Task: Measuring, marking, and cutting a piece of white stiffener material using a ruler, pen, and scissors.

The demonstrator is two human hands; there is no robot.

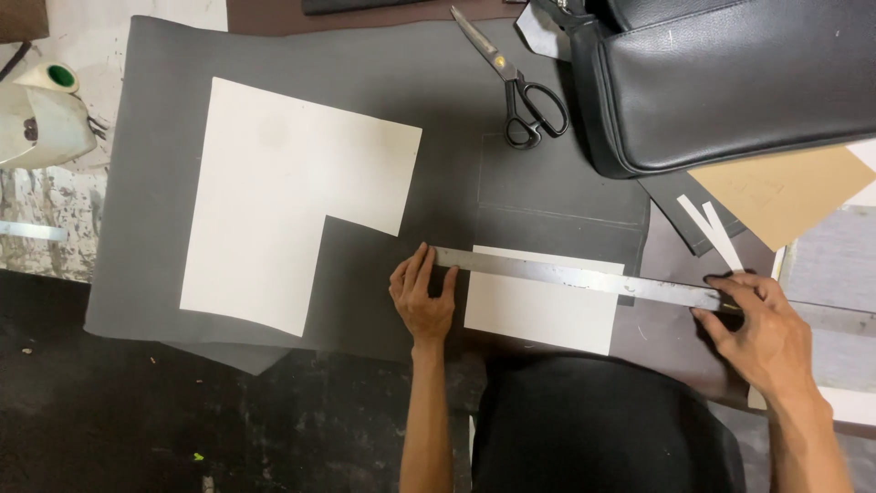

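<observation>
A long steel ruler (584, 277) lies across a sheet of dark grey material (365, 82) and over a small white rectangular card (543, 310). My left hand (422, 297) presses flat on the ruler's left end, fingers spread. My right hand (762, 333) rests on the ruler's right part, fingertips on the metal. A large white L-shaped pattern piece (274, 201) lies on the grey sheet to the left. Faint scribed lines show on the grey sheet above the ruler.
Black-handled scissors (520, 87) lie at the top centre. A black leather bag (730, 82) sits top right, with tan card (785, 192) and white strips (712, 228) below it. A white glue bottle (41, 114) stands at the far left. Dark cloth covers my lap (593, 429).
</observation>
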